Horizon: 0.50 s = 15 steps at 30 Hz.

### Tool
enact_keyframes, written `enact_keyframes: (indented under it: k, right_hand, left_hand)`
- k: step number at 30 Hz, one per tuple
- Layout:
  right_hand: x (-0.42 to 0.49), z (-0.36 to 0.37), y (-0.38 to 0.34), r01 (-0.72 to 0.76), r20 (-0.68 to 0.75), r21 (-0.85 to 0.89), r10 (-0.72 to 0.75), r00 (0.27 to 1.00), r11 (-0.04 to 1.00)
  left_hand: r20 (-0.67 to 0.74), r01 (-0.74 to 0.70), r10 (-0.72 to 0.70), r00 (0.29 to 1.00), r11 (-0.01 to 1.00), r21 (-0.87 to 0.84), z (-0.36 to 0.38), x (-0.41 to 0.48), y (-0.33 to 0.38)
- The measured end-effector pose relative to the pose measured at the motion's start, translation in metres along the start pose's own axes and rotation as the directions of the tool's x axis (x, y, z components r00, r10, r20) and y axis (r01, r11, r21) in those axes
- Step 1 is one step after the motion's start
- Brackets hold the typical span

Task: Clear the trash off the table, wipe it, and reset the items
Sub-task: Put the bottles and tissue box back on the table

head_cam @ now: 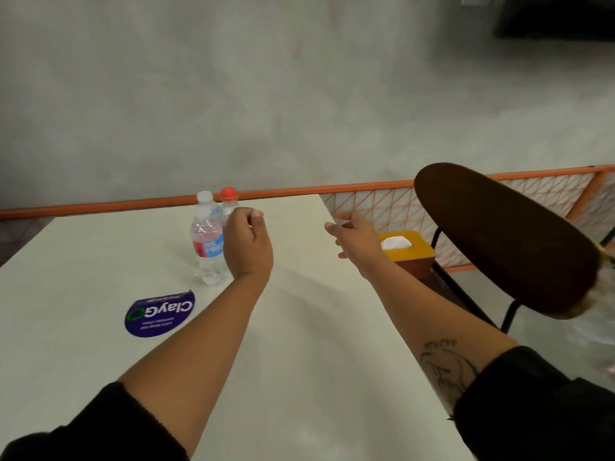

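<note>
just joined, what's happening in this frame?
A person is at a white table. The left hand is curled next to a cluster of water bottles, grip unclear. The right hand is open, extended toward a yellow tissue box past the table's right edge. A purple sticker lies on the table.

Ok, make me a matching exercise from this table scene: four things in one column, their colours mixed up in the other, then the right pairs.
Things:
1. tissue box
2. sticker
3. chair
4. table

Colours:
A. dark brown
B. off-white
C. yellow on top
D. purple

Pairs: 1-C, 2-D, 3-A, 4-B
</note>
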State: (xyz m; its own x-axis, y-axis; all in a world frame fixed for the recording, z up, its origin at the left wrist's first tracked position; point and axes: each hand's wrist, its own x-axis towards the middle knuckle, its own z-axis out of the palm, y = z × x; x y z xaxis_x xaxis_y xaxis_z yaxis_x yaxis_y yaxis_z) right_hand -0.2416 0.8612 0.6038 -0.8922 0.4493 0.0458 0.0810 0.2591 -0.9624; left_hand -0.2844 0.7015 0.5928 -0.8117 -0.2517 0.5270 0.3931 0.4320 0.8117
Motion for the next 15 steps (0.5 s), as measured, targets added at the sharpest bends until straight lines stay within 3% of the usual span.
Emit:
enact_keyframes:
  k: [4, 15]
  right_hand:
    - [-0.011, -0.064, 0.013, 0.009, -0.013, -0.015, -0.009, 1.0, 1.0]
    - [-0.022, -0.214, 0.07, -0.009, -0.045, -0.106, 0.004, 0.999, 0.994]
  left_hand:
    - [0.137, -0.016, 0.016, 0.99, 1.0, 0.003, 0.04, -0.05, 0.043]
    - [0.239, 0.06, -0.067, 0.969, 0.998, 0.036, 0.145, -0.162, 0.13]
